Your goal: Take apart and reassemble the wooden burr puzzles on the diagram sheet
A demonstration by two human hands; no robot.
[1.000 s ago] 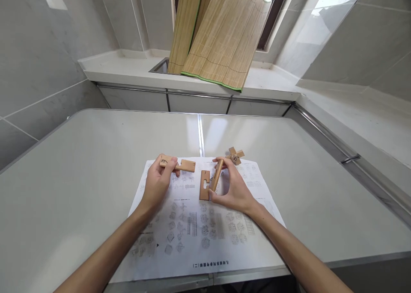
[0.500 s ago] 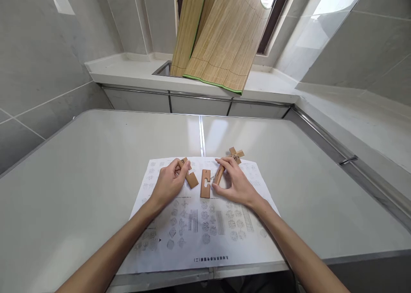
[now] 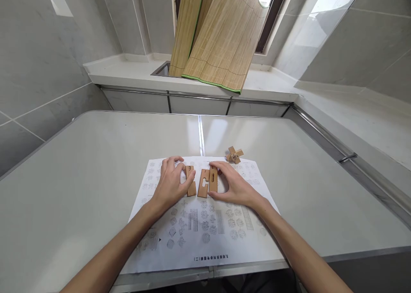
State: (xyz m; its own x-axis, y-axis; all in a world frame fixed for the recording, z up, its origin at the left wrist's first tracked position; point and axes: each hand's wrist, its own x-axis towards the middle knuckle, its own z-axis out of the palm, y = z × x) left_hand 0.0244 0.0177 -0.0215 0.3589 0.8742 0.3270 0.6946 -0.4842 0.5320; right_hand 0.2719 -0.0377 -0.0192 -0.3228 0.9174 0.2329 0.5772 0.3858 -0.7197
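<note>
Three flat notched wooden pieces lie side by side on a printed instruction sheet. My left hand lies over the left wooden piece, fingers curled round its edges. My right hand pinches the right wooden piece between thumb and fingertips, flat on the paper. The middle wooden piece lies untouched between them, touching the right one. A small assembled wooden cross sits just beyond the sheet's far right corner.
The sheet lies on a grey-white table with a seam down the middle, its near edge just below the paper. Beyond it run a white counter and rolled bamboo mats leaning at a window. A metal rail lines the right side.
Both hands have brought their wooden pieces down from lifted, tilted positions. They now lie flat and parallel beside the middle piece, which has not moved.
</note>
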